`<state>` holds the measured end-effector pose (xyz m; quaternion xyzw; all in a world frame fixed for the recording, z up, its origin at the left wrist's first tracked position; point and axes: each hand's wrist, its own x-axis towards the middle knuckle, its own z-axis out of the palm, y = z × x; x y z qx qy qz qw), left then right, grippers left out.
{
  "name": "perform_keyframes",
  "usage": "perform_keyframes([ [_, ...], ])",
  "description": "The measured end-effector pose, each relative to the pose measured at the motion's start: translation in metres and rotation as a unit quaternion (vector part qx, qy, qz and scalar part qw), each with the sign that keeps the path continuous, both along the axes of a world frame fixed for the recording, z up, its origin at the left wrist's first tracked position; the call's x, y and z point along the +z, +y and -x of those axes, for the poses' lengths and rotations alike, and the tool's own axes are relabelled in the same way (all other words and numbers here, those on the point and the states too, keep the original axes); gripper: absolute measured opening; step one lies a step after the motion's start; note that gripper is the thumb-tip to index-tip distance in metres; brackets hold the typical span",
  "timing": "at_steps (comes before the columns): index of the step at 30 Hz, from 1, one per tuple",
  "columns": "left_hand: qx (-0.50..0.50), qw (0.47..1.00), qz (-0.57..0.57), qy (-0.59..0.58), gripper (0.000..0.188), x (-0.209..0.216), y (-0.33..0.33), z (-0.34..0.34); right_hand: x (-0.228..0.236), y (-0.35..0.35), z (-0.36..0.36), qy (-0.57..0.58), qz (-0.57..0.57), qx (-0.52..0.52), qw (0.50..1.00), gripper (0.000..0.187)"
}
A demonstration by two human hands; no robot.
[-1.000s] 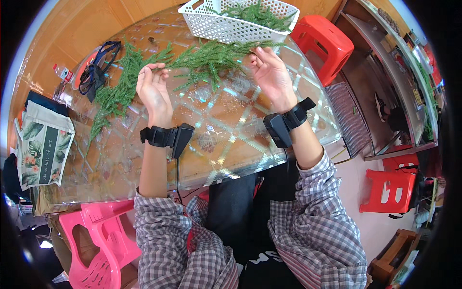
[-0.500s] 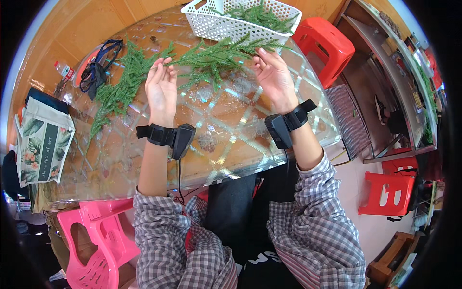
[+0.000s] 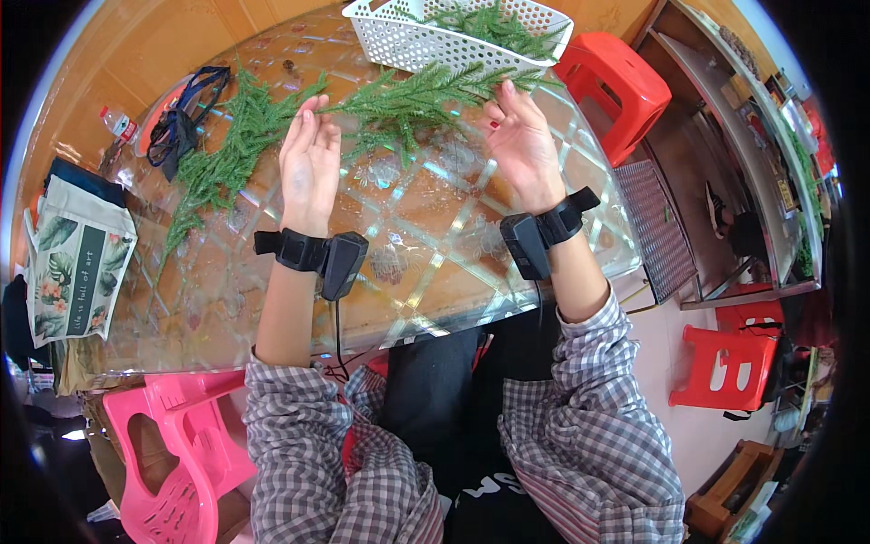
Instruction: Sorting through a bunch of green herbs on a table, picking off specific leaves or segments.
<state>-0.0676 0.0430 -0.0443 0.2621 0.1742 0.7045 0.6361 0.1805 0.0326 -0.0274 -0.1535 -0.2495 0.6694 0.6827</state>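
Observation:
A feathery green branch [image 3: 412,102] stretches sideways above the glass-covered table, between my two hands. At its stem end my left hand [image 3: 310,172] is closed, the fingertips pressed together on the thin stem. My right hand [image 3: 526,150] has its fingers curled at the leafy far part of the same branch; the exact grip there is partly hidden. Beside my left hand lies a pile of similar green branches [image 3: 227,145]. Behind the held branch stands a white perforated basket [image 3: 399,50] with more greenery [image 3: 494,32] in it. Each wrist wears a black strapped device.
On the left of the table [image 3: 399,308] are a dark strap bundle [image 3: 177,136], a bottle [image 3: 118,122] and a leaf-patterned bag [image 3: 77,258]. A red stool [image 3: 616,91] stands at the far right, a pink chair [image 3: 172,453] at the near left. Shelving [image 3: 725,163] lines the right side.
My right hand has shifted slightly up and right, with its fingers a little further apart. My left hand's fingers have straightened somewhat. The branch stays between both hands.

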Motion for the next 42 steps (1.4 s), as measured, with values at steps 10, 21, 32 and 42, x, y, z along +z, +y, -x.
perform_keyframes([
  [10,-0.068,0.994,-0.016,-0.08,0.031,0.011,-0.008,-0.008,-0.004,0.002,-0.003,0.023,-0.099,0.051,0.993,0.008],
  [21,-0.217,0.974,-0.034,-0.055,0.032,0.01,-0.01,-0.004,0.003,0.002,-0.014,-0.077,-0.149,0.178,0.97,0.013],
  [32,-0.25,0.921,-0.017,0.297,0.023,0.02,-0.021,-0.016,0.012,-0.009,0.003,-0.468,-0.147,0.091,0.867,0.018],
  [42,-0.213,0.888,0.006,0.408,0.02,0.017,-0.023,-0.021,0.016,-0.015,0.013,-0.618,-0.229,-0.046,0.751,0.012],
])
